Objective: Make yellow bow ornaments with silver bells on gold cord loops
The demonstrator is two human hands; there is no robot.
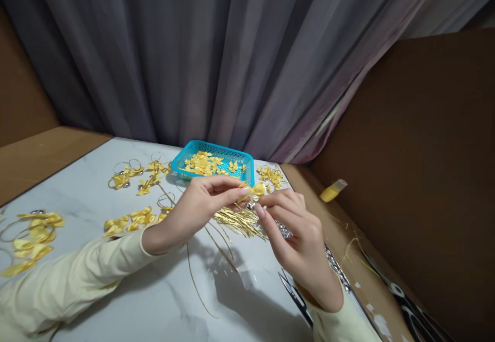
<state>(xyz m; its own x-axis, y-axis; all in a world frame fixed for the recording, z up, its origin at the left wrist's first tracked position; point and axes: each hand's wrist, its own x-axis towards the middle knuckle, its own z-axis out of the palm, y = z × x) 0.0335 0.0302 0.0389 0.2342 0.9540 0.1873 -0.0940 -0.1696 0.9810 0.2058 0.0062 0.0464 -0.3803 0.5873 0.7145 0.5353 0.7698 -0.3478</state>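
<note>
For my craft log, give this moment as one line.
left hand: pinches yellow bow | right hand: at bow | blue basket: behind

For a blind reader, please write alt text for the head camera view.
Two hands, the left hand and right hand, pinch one small yellow ribbon bow above a white marble table. Behind stands a turquoise plastic basket of bows; gold wires lie below.
</note>
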